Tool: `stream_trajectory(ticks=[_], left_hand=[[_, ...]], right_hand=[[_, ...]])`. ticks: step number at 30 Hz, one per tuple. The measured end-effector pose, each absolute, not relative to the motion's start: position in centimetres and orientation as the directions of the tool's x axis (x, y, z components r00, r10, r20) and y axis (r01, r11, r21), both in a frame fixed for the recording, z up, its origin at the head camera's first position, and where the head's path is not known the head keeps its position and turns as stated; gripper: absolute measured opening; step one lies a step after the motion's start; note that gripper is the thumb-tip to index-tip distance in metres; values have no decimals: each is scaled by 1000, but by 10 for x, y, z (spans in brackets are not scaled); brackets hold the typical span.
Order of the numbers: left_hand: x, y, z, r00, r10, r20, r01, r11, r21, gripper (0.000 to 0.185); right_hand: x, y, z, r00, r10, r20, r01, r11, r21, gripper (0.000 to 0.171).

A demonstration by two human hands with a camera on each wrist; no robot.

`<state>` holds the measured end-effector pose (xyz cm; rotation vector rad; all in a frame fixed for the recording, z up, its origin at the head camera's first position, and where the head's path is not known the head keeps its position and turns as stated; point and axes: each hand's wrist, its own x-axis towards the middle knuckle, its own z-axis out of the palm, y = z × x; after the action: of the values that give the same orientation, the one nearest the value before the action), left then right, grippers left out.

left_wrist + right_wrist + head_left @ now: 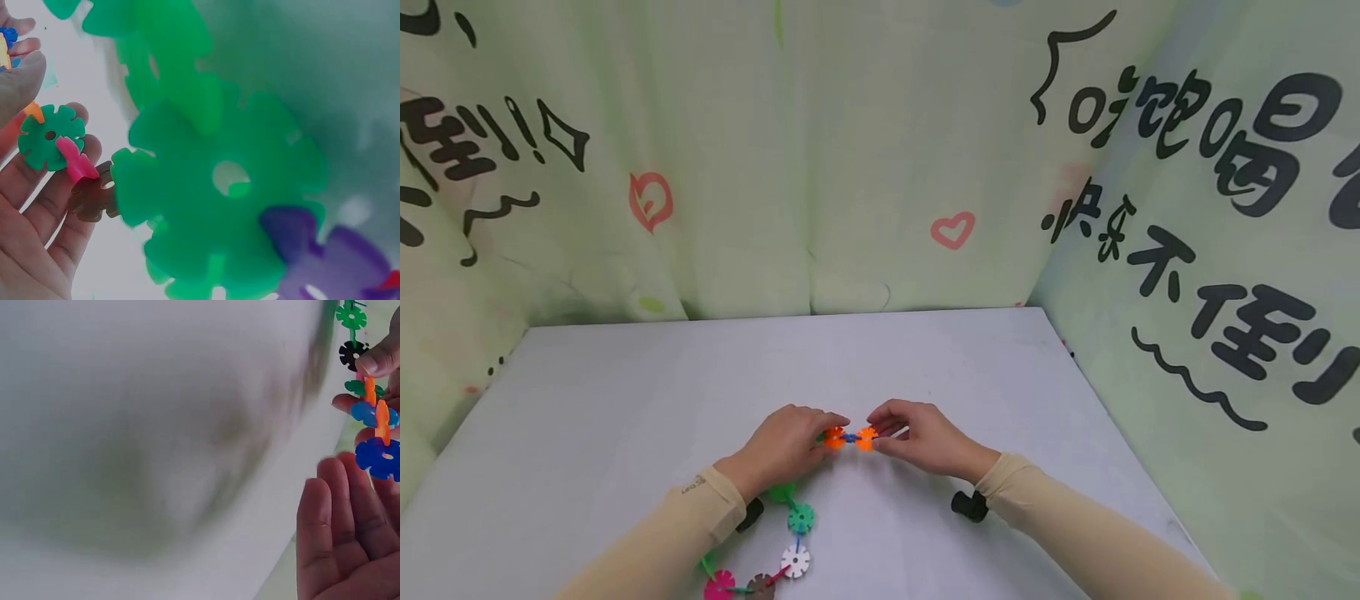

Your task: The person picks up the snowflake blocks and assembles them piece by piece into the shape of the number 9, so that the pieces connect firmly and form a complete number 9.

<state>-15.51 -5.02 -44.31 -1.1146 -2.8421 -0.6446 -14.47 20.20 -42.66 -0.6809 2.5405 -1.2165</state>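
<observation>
Orange snowflake discs (850, 437) sit pinched at lower centre between the left hand (786, 447) and right hand (925, 437), fingertips curled inward, wrists resting on the white table (625, 400).

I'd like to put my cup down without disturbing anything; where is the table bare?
The grey table is bare along the back by the curtain, and on the far left and far right sides. It is crowded at the front middle, where both hands pinch the plastic disc chain.
</observation>
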Motion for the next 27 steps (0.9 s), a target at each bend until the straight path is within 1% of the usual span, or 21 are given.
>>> stream_trajectory(ticks=[4,11,16,20,23,27], left_hand=[[-155,-49,-444,-740,654,159,659,657,366,37],[-155,-48,-445,-741,651,164,662,667,341,37],[-152,-53,-445,-764,629,142,634,694,342,42],[-145,-65,-440,-814,576,78,562,746,357,53],[-136,-77,-436,-852,523,5,493,800,343,60],[-127,-91,-433,-868,491,-78,440,831,342,65]], right_hand=[[-150,193,-427,-852,-519,-67,-303,593,-746,19],[-150,183,-428,-860,-509,-45,-333,625,-706,19],[-151,181,-432,-867,-496,-52,-320,633,-705,17],[-152,182,-436,-864,-502,-49,-326,630,-705,17],[-153,183,-439,-864,-501,-48,-329,635,-699,17],[-155,183,-441,-870,-490,-54,-316,638,-702,17]])
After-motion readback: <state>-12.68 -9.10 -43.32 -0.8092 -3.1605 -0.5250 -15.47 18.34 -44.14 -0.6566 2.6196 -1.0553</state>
